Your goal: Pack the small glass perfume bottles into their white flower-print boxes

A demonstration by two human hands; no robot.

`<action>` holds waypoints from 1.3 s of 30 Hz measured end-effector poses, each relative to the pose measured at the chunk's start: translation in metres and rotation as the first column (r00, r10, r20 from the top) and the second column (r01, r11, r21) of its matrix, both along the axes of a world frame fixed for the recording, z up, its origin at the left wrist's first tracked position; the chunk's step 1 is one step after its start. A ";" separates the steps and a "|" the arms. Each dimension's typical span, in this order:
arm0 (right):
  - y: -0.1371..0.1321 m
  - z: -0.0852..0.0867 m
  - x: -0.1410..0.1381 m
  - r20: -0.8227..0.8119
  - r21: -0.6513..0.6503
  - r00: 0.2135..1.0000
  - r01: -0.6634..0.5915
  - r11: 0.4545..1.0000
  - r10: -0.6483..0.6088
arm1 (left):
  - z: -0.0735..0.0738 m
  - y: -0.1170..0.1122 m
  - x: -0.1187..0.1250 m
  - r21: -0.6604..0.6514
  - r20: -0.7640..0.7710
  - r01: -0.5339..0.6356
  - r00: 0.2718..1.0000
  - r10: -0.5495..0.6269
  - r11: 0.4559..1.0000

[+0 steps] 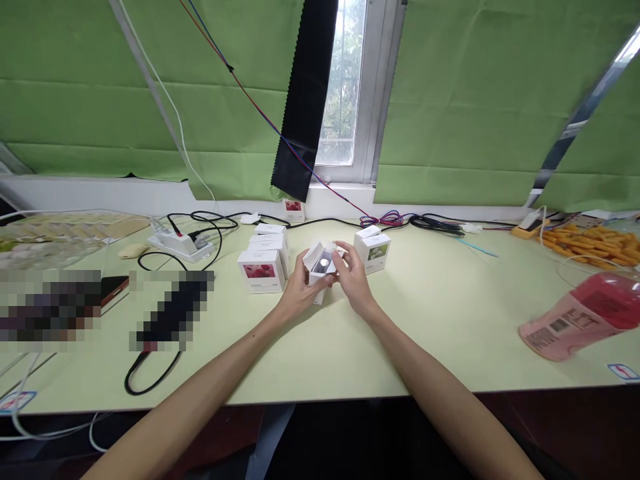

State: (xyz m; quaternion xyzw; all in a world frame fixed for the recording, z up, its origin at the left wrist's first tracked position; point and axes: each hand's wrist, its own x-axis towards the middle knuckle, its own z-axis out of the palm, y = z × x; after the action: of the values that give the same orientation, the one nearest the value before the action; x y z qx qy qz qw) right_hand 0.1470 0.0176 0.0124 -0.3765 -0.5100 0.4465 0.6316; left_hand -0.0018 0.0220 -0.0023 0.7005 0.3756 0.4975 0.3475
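Both hands meet over the middle of the pale green table (320,360). My left hand (299,288) grips a small white box (321,265) from the left side; its top flap stands open and a dark object with a silvery top shows inside. My right hand (353,275) closes its fingers on the box's right side and top edge. Left of the hands is a row of several similar white boxes (264,261), the front one with a red flower picture. Another white box with a green picture (373,249) stands just right of my right hand.
A white power strip (181,244) with black cables lies at the back left. Orange pieces (590,241) are piled at the far right, a pink packet (583,323) lies near the right front edge. Blurred dark items sit at the left. Green cloth covers the wall behind.
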 end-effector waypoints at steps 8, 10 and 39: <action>0.007 -0.001 0.007 0.027 -0.017 1.000 0.001 1.000 0.000 | -0.003 0.005 -0.004 0.028 0.079 -0.075 0.994 0.073 0.997; 0.007 0.000 0.009 0.059 0.003 0.998 -0.002 1.000 0.002 | -0.004 0.006 -0.004 0.074 0.099 -0.079 0.993 0.071 0.994; 0.002 -0.004 0.002 0.137 0.069 0.960 0.239 0.969 -0.246 | 0.013 0.002 -0.006 0.181 -0.098 -0.222 0.965 0.243 0.958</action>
State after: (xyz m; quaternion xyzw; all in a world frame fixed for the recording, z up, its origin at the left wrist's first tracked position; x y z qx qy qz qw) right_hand 0.1491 0.0200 0.0084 -0.4508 -0.5158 0.3239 0.6526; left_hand -0.0076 0.0242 0.0102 0.7067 0.4322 0.5220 0.2032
